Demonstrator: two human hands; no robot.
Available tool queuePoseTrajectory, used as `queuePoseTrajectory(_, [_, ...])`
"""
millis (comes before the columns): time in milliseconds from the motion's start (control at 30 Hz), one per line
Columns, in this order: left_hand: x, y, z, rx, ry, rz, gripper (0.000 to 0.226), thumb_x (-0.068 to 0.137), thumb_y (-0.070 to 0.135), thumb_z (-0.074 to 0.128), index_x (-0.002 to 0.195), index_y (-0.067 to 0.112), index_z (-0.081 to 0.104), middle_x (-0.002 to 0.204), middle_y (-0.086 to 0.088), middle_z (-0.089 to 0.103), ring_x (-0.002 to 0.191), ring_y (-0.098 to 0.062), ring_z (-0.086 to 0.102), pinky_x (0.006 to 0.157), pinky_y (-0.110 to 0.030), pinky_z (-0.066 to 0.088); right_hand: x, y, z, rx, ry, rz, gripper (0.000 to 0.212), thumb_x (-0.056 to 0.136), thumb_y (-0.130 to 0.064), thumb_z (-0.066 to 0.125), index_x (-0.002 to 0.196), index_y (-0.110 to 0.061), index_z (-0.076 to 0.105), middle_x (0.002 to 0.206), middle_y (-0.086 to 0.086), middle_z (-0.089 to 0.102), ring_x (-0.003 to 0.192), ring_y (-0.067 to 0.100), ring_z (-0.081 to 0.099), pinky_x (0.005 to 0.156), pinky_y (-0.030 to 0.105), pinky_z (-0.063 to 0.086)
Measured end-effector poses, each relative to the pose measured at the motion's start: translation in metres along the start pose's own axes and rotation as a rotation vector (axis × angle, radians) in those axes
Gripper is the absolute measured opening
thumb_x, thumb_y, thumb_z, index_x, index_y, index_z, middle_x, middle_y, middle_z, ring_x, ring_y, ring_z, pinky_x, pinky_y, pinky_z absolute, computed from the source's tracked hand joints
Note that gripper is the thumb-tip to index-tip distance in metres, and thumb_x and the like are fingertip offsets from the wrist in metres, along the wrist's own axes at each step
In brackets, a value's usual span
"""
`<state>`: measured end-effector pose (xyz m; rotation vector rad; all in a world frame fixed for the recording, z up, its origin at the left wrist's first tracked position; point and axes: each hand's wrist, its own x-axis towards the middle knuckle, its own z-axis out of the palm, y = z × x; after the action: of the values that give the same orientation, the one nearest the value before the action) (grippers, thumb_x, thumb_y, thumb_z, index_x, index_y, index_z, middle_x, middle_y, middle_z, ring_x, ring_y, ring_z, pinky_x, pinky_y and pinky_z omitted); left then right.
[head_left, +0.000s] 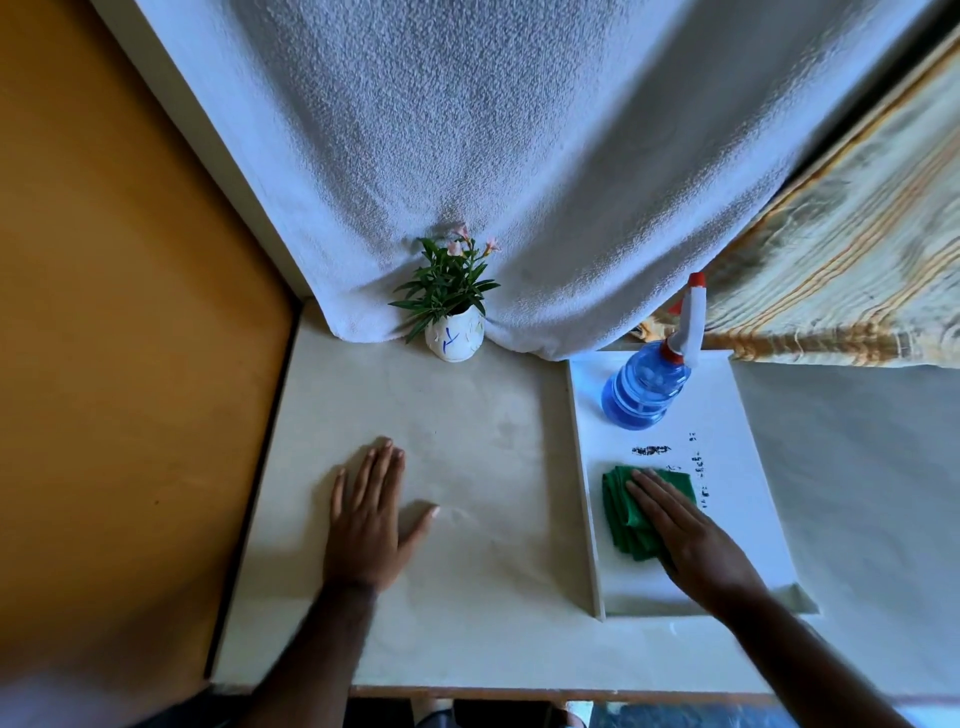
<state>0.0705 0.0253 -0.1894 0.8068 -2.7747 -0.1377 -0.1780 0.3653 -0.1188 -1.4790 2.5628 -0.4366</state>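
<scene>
Green cloth (621, 512) partly under right grip (685, 540); black marks (651, 450) illegibly small.

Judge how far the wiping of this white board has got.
Done: the white board shows no marks at its near end. In hand: the right hand presses a green cloth on it, while the left hand rests on the table. Left: a black smudge and specks beyond and beside the cloth.

I work at a table (467, 545) in what looks like a home. A small flower vase (454, 340) stands at twelve o'clock against a draped white cloth (519, 156), with a striped curtain (857, 234) at two.
</scene>
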Motion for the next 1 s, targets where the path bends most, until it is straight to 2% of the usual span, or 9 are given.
queuePoseTrajectory(133, [0.001,0.001,0.000,0.010,0.003,0.000,0.086,0.093,0.068,0.052,0.159,0.013,0.041,0.169,-0.008,0.040,0.155,-0.023,0.039,0.123,-0.059,0.037,0.013,-0.021,-0.011,0.092,0.140,-0.053,0.075,0.074,0.021,0.075,0.143,0.000,0.056,0.152,0.009,0.049,0.138,0.033,0.052,0.110,0.048,0.047])
queuePoseTrajectory(200, [0.002,0.001,-0.001,0.015,0.007,0.001,0.086,0.093,0.068,0.052,0.159,0.013,0.042,0.168,-0.008,0.041,0.155,-0.022,0.038,0.123,-0.058,0.037,0.038,-0.045,-0.011,0.142,0.170,-0.182,0.063,0.087,0.016,0.065,0.146,-0.003,0.052,0.154,0.012,0.050,0.143,0.031,0.046,0.117,0.046,0.039])
queuePoseTrajectory(267, [0.002,0.001,-0.002,0.008,0.024,0.006,0.084,0.093,0.066,0.053,0.157,0.012,0.045,0.167,-0.008,0.044,0.154,-0.021,0.038,0.121,-0.058,0.039,0.070,-0.073,-0.007,0.130,0.176,-0.361,0.042,0.104,-0.002,0.047,0.146,-0.004,0.052,0.153,0.012,0.051,0.145,0.030,0.043,0.123,0.044,0.030])
queuePoseTrajectory(333, [0.002,0.001,0.000,0.002,0.046,0.010,0.083,0.093,0.066,0.054,0.154,0.011,0.049,0.164,-0.009,0.047,0.152,-0.022,0.043,0.119,-0.059,0.042,0.107,-0.098,0.001,0.095,0.152,-0.521,0.039,0.109,-0.009,0.039,0.143,-0.003,0.057,0.150,0.014,0.054,0.144,0.032,0.045,0.123,0.048,0.030])
queuePoseTrajectory(433, [0.002,0.001,0.002,-0.001,0.044,0.005,0.083,0.094,0.067,0.054,0.155,0.010,0.048,0.165,-0.009,0.046,0.150,-0.025,0.047,0.118,-0.060,0.043,0.161,-0.125,0.012,0.014,0.141,-0.644,0.036,0.103,-0.002,0.053,0.137,-0.001,0.062,0.143,0.019,0.060,0.136,0.039,0.053,0.114,0.057,0.041])
queuePoseTrajectory(600, [0.001,0.000,0.003,-0.001,0.007,-0.004,0.088,0.096,0.073,0.046,0.161,0.014,0.037,0.171,-0.007,0.037,0.155,-0.024,0.039,0.124,-0.056,0.037,0.236,-0.137,0.004,-0.084,0.202,-0.701,0.037,0.102,-0.005,0.044,0.129,0.000,0.069,0.135,0.020,0.067,0.128,0.041,0.060,0.111,0.058,0.045])
queuePoseTrajectory(733, [0.000,-0.001,0.004,0.012,-0.002,-0.004,0.089,0.097,0.073,0.047,0.163,0.014,0.033,0.173,-0.006,0.033,0.159,-0.023,0.033,0.126,-0.057,0.034,0.271,-0.133,0.006,-0.163,0.206,-0.851,0.026,0.097,-0.001,0.063,0.121,0.001,0.073,0.128,0.020,0.071,0.125,0.040,0.063,0.108,0.057,0.048])
queuePoseTrajectory(867, [0.000,-0.002,0.006,0.011,-0.012,-0.007,0.090,0.096,0.072,0.050,0.163,0.015,0.031,0.173,-0.005,0.031,0.160,-0.022,0.030,0.126,-0.057,0.034,0.294,-0.119,0.010,-0.144,0.148,-0.869,0.025,0.090,0.001,0.074,0.115,0.003,0.075,0.124,0.022,0.072,0.121,0.042,0.065,0.105,0.057,0.050])
queuePoseTrajectory(1000, [-0.001,-0.003,0.008,0.005,-0.031,-0.009,0.092,0.095,0.074,0.050,0.164,0.017,0.029,0.174,-0.003,0.029,0.161,-0.021,0.028,0.128,-0.056,0.032,0.301,-0.105,0.023,-0.092,0.094,-0.881,0.028,0.096,-0.003,0.060,0.120,0.004,0.073,0.129,0.024,0.069,0.126,0.043,0.062,0.111,0.056,0.042])
